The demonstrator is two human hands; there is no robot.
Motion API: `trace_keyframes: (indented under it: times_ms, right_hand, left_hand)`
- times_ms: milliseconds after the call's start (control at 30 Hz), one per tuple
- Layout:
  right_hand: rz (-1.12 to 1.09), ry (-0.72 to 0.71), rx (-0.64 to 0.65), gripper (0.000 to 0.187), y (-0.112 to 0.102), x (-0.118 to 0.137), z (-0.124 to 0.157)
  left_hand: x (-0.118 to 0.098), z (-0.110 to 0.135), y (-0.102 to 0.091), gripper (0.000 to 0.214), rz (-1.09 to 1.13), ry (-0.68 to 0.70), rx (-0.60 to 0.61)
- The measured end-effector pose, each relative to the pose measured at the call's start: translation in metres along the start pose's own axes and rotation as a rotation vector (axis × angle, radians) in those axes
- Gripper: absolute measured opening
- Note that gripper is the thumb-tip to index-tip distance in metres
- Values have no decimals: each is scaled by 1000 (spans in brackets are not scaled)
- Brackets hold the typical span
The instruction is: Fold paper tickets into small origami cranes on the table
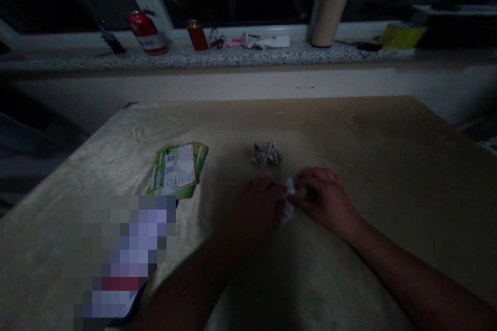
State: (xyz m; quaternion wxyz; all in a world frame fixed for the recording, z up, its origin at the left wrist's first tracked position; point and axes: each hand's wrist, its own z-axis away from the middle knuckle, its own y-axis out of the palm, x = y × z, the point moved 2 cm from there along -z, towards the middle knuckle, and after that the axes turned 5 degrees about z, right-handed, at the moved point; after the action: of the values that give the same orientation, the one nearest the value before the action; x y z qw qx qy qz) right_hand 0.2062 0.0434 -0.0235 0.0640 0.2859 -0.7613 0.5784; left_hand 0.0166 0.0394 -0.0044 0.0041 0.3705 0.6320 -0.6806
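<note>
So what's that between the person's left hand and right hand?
In the head view, a small piece of creased, pale paper lies between the left hand and right hand.

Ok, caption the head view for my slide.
Left hand and right hand on creased white paper at a dim table, two folded pieces beyond.

The dim counter [373, 139] holds overlapping green printed sheets [173, 171] at left, a mostly pixelated object [134, 258] nearer the front, and, around the middle, 2 small folded papers [275, 153] just beside each other.
</note>
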Motion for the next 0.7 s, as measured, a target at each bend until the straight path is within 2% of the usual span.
trace_keyframes:
  times_ms: [100,267,467,600,700]
  right_hand:
    - [-14,-15,16,23,-1,0,2]
    - [11,29,0,12,0,-8,-9]
    - [74,99,-83,9,0,-12,-15]
    - [-102,26,-87,5,-6,-7,-12]
    - [-203,-105,40,3,-9,-3,-8]
  left_hand:
    - [1,0,1,25,1,1,-6]
    - [-1,-3,-1,23,-31,-31,20]
    - [-2,-4,-5,23,-19,-47,34]
    - [2,-3,-1,24,94,-17,-1]
    - [5,-3,3,24,146,-7,-19]
